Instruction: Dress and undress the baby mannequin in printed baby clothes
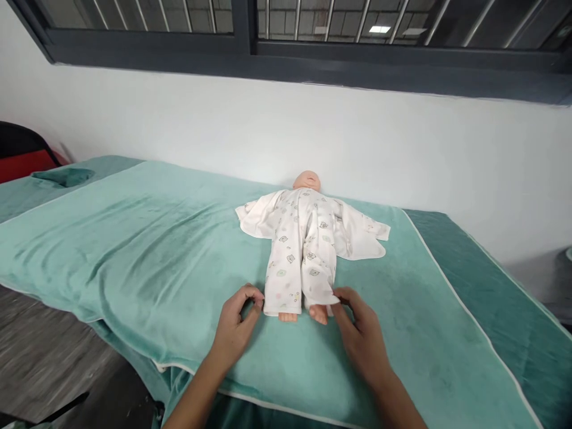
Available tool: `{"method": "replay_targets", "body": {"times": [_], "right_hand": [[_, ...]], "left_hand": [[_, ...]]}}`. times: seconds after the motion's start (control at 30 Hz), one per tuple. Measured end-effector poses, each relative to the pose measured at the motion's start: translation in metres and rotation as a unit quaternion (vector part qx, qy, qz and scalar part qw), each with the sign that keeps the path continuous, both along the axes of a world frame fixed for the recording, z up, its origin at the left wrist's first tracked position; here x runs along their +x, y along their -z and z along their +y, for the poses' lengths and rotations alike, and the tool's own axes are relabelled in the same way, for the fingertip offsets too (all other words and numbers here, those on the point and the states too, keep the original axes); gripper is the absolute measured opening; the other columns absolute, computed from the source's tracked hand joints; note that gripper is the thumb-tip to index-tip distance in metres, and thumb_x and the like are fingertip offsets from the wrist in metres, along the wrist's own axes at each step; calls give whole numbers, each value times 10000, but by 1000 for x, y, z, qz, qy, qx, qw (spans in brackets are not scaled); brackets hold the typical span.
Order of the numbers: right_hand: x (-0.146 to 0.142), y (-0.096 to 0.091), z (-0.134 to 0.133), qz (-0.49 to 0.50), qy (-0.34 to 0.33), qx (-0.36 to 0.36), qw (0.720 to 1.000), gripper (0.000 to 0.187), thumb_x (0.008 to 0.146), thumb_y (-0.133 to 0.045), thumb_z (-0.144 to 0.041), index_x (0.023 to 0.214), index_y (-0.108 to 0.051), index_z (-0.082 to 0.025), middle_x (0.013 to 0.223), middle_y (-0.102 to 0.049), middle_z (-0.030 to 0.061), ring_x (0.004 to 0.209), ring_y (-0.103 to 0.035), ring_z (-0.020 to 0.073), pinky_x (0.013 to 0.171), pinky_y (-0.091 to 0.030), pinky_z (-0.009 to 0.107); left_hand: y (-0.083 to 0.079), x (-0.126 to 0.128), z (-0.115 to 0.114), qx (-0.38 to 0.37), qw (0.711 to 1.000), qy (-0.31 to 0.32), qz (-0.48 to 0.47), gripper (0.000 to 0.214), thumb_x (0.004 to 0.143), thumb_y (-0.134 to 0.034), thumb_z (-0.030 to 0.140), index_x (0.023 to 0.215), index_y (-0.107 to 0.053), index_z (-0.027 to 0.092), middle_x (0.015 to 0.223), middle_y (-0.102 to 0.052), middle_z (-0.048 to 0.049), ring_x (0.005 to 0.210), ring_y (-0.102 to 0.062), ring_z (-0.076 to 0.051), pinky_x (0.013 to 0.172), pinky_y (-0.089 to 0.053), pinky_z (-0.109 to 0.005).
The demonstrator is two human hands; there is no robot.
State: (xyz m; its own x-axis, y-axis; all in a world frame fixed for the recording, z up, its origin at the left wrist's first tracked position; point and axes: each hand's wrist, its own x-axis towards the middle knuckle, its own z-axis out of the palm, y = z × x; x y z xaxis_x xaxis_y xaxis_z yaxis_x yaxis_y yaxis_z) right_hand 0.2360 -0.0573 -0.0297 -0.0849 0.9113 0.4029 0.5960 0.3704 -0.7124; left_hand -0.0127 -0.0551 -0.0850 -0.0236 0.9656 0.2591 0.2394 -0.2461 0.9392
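Note:
A baby doll (pixel 307 179) lies on its back, head toward the wall, its feet (pixel 319 314) poking out of the trouser cuffs. White printed trousers (pixel 290 256) cover its legs and reach up over the front of the body. On either side spread the wide sleeves of a white top (pixel 361 231). My left hand (pixel 240 319) is closed in a pinch at the outer edge of the left-hand trouser cuff. With thumb and forefinger, my right hand (pixel 361 329) pinches the other cuff, which is lifted slightly at its corner.
A teal blanket (pixel 179 262) with wrinkles on the left covers the bed. Behind it stands a white wall (pixel 179 119) under a dark-framed barred window (pixel 250 50). A red and black item (pixel 27 155) is at the far left, and grey floor (pixel 49 351) shows at lower left.

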Motion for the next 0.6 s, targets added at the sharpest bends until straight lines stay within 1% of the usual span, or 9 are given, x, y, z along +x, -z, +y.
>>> {"method": "replay_targets", "body": {"times": [0.1, 0.17, 0.23, 0.3, 0.37, 0.47, 0.53, 0.6], "right_hand": [[1, -25, -14, 2, -34, 73, 997, 106, 971, -493, -203, 929, -588, -219, 761, -607, -5, 630, -571, 129, 564, -434, 243], [2, -32, -18, -31, -39, 104, 993, 97, 965, -495, -182, 947, -583, -221, 762, -595, -1, 624, -565, 130, 561, -431, 246], [5, -29, -17, -89, -41, 103, 990, 93, 964, -503, -183, 970, -587, -222, 791, -606, 10, 663, -586, 143, 585, -444, 255], [9, -20, -14, -153, -52, 80, 984, 78, 963, -523, -197, 977, -595, -224, 830, -623, 20, 704, -602, 157, 604, -453, 265], [13, -12, -12, -195, -65, 57, 977, 64, 962, -536, -202, 962, -595, -225, 832, -622, 21, 707, -597, 163, 601, -450, 272], [17, -12, -15, -194, -83, 62, 976, 65, 966, -533, -181, 954, -580, -223, 831, -614, 19, 715, -593, 161, 622, -460, 280], [14, -18, -18, -170, -87, 93, 977, 54, 958, -562, -182, 992, -577, -221, 901, -628, 36, 793, -615, 169, 686, -488, 294], [7, -23, -19, -154, -81, 123, 977, 130, 941, -598, -184, 1065, -579, -219, 999, -639, 64, 904, -626, 192, 764, -508, 320]], "left_hand": [[-1, 0, 0, 0, 1000, -3, 1, 120, 931, -521, 250, 862, -596, 187, 812, -590, -11, 771, -550, -154, 729, -419, -267], [0, 0, -1, -1, 1000, -4, 4, 118, 934, -525, 251, 870, -601, 188, 820, -593, -9, 776, -550, -152, 735, -419, -268], [0, -1, -2, -3, 1000, -2, 9, 119, 943, -519, 247, 879, -602, 189, 820, -589, -6, 773, -547, -147, 729, -415, -266], [0, -1, -2, -3, 1000, 2, 12, 128, 954, -508, 242, 883, -599, 190, 813, -582, -4, 768, -545, -143, 723, -414, -264], [-1, -1, -2, 0, 1000, 11, 9, 132, 966, -499, 243, 901, -602, 192, 825, -585, -8, 779, -553, -143, 729, -423, -266], [-3, -2, -1, 35, 999, 40, 2, 125, 965, -519, 245, 1025, -621, 207, 912, -604, -28, 867, -581, -161, 802, -450, -289], [-4, -2, 0, 68, 995, 67, 11, 169, 950, -550, 236, 1107, -613, 222, 969, -607, -40, 933, -590, -177, 865, -457, -316], [-5, -2, 0, 85, 992, 84, 36, 210, 924, -590, 223, 1133, -604, 229, 985, -609, -46, 962, -593, -189, 894, -459, -338]]}}
